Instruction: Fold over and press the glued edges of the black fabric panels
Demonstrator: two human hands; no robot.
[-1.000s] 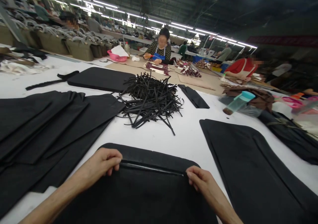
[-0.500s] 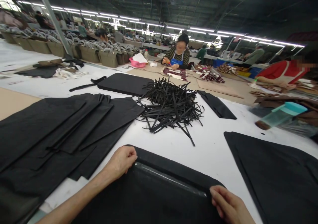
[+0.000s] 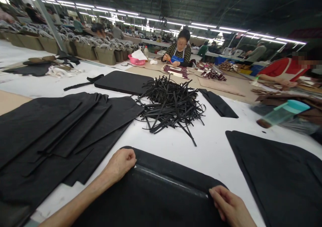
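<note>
A black leather-like panel [image 3: 156,200] lies in front of me, with a shiny strip [image 3: 171,180] running across it just below its far edge. My left hand [image 3: 122,164] pinches the panel at its far left corner, fingers curled. At the far right corner, my right hand [image 3: 227,202] grips the same panel between thumb and fingers. The near part of the panel runs out of the frame. Past its far edge sits a tangled heap of thin black strips [image 3: 173,103].
Overlapping black sheets [image 3: 62,133] lie on my left, and a stack of black panels [image 3: 279,173] on my right. Behind the heap is a black pad [image 3: 123,81]. A teal-lidded bottle [image 3: 284,113] lies tilted at the right. Across the table a person [image 3: 179,52] works.
The view has shifted slightly, so the table things sit a little further left. Both hands keep their hold on the panel's far corners, with hardly any movement.
</note>
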